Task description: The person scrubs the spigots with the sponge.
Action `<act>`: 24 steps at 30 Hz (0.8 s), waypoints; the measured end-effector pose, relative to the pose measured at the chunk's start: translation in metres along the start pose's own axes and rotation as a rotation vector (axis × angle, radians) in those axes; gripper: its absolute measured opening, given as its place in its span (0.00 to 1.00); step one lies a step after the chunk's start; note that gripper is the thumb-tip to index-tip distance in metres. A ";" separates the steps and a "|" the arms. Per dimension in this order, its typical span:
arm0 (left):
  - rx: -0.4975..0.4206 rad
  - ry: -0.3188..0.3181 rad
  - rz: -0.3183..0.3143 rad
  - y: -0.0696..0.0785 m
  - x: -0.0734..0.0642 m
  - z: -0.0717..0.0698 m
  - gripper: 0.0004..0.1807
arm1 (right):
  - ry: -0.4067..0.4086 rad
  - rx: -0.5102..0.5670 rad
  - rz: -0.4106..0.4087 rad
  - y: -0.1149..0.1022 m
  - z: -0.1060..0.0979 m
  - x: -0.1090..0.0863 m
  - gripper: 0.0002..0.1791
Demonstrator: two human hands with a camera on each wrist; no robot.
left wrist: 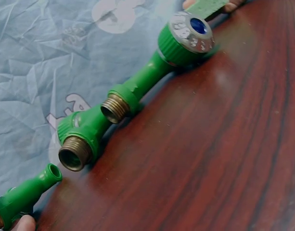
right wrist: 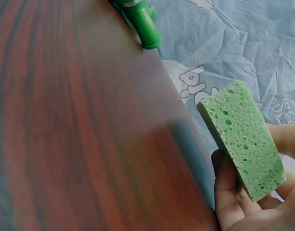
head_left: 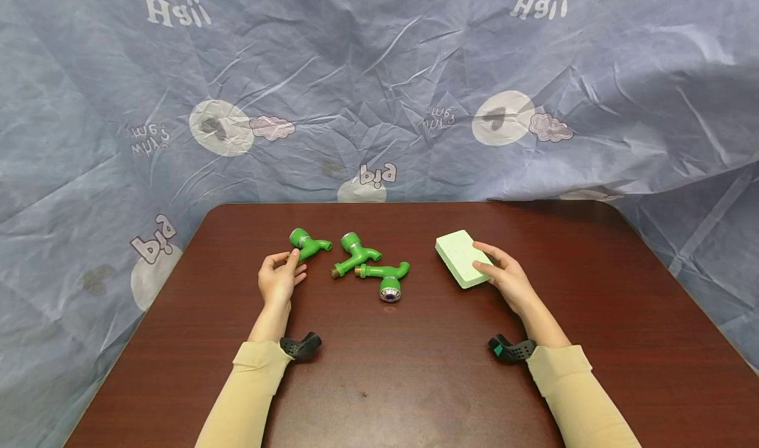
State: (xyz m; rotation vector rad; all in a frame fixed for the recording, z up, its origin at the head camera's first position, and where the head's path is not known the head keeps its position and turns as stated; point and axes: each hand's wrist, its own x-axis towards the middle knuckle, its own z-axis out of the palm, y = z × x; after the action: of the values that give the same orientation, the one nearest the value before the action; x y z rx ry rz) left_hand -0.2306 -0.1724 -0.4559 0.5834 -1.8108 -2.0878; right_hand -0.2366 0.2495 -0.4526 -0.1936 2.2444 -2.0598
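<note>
My left hand (head_left: 280, 280) pinches the threaded end of the leftmost green faucet (head_left: 311, 246), whose spout points right. In the left wrist view only the fingertips show, at the lower left edge beside that faucet's body (left wrist: 23, 198). My right hand (head_left: 511, 278) grips a pale green sponge (head_left: 462, 259) by its right side, thumb on the near side. The right wrist view shows the sponge's porous face (right wrist: 246, 139) tilted up, with fingers behind and beneath it.
Two more green faucets lie mid-table: one with its knob toward the back (head_left: 356, 255), another with its knob toward me (head_left: 389, 283). Their brass threaded ends nearly meet. The dark wooden table (head_left: 415, 382) backs onto a wrinkled blue printed cloth (head_left: 379, 92).
</note>
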 end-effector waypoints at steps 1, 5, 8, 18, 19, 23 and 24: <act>0.022 0.010 0.013 0.000 -0.001 0.000 0.19 | 0.007 -0.021 0.005 0.000 0.000 0.000 0.31; 0.221 0.087 0.097 -0.003 -0.003 0.000 0.17 | 0.033 -0.122 0.004 0.000 -0.001 -0.002 0.30; 0.417 0.148 0.179 -0.007 -0.002 -0.002 0.17 | 0.043 -0.189 -0.005 -0.001 -0.001 -0.004 0.31; 0.584 0.167 0.296 -0.006 -0.002 -0.005 0.20 | 0.109 -0.377 -0.032 -0.001 -0.003 -0.005 0.29; 0.597 0.166 0.295 -0.006 -0.002 -0.005 0.20 | 0.115 -0.408 -0.038 0.000 -0.003 -0.005 0.28; 0.659 0.162 0.305 -0.004 -0.002 -0.005 0.19 | 0.128 -0.509 -0.042 -0.002 -0.003 -0.005 0.28; 0.675 0.157 0.312 -0.004 -0.002 -0.005 0.19 | 0.125 -0.524 -0.042 -0.002 -0.003 -0.006 0.28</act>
State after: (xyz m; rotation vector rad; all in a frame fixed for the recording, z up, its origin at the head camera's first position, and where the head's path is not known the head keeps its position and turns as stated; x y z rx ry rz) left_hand -0.2263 -0.1748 -0.4599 0.5504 -2.3201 -1.1757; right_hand -0.2315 0.2533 -0.4503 -0.1476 2.8363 -1.4902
